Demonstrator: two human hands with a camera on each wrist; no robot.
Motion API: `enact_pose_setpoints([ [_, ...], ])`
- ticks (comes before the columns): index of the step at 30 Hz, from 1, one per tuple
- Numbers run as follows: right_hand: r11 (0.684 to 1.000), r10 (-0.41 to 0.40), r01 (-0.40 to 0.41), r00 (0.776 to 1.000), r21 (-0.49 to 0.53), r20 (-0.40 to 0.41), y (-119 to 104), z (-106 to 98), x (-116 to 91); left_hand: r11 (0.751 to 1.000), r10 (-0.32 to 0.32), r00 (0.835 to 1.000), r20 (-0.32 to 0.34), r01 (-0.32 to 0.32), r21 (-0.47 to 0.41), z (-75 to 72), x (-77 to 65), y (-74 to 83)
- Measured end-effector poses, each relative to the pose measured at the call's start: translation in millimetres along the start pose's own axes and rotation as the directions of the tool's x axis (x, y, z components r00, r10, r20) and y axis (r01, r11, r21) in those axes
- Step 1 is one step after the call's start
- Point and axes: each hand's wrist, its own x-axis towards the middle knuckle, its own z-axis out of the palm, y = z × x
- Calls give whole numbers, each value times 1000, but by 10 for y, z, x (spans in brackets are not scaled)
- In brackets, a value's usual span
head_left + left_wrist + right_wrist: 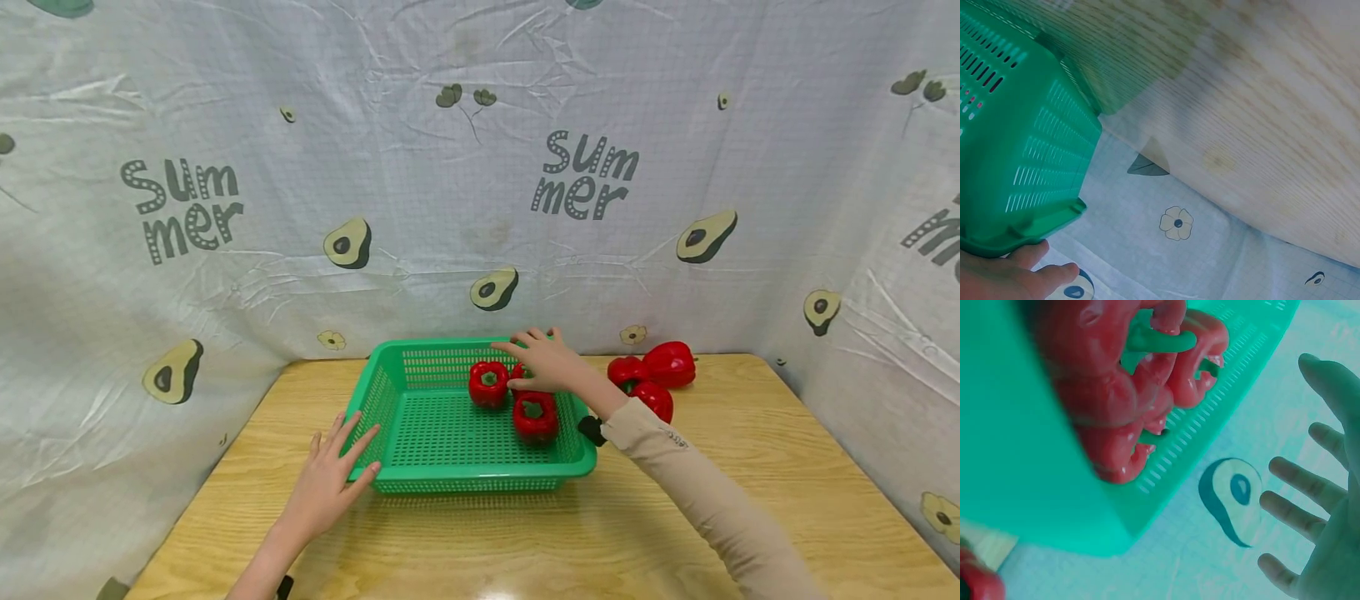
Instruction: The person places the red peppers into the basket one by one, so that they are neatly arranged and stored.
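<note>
In the head view a green plastic basket (465,472) holds three red bell peppers in its right half. One bell pepper (488,386) sits toward the back and another bell pepper (536,421) nearer the front. The third is partly hidden behind my right hand (546,364), which is over the basket's back right part with fingers spread and nothing in them. In the right wrist view those fingers (1307,481) are apart from the peppers. My left hand (324,485) rests on the basket's left rim, fingers extended; its fingertips (1057,275) show at the rim in the left wrist view.
Three more red bell peppers (670,364) lie grouped on the wooden table (750,467), right of the basket and behind the right forearm. A patterned cloth (420,200) hangs close behind the table and along its sides.
</note>
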Motion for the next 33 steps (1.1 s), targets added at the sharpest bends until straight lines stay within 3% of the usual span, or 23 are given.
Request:
enact_pose_setpoints([
  [13, 999, -37, 33, 982, -26, -185, 330, 92, -483, 1000, 3, 1000, 3, -3, 1, -19, 5, 2],
  [18, 1000, -27, 29, 964, 3, -263, 491, 168, -698, 1000, 7, 1000, -3, -7, 2, -14, 5, 4],
  [24, 999, -36, 25, 935, -34, -353, 658, 295, -930, 1000, 0, 1000, -1, 0, -8, -6, 3, -1],
  [29, 992, -79, 38, 932, -121, -355, 776, 398, -1107, 1000, 3, 1000, -5, -3, -6, -10, -1, 0],
  [33, 986, -94, 48, 951, -157, -296, 830, 448, -1223, 1000, 2, 1000, 2, -2, -13, -16, 2, 7],
])
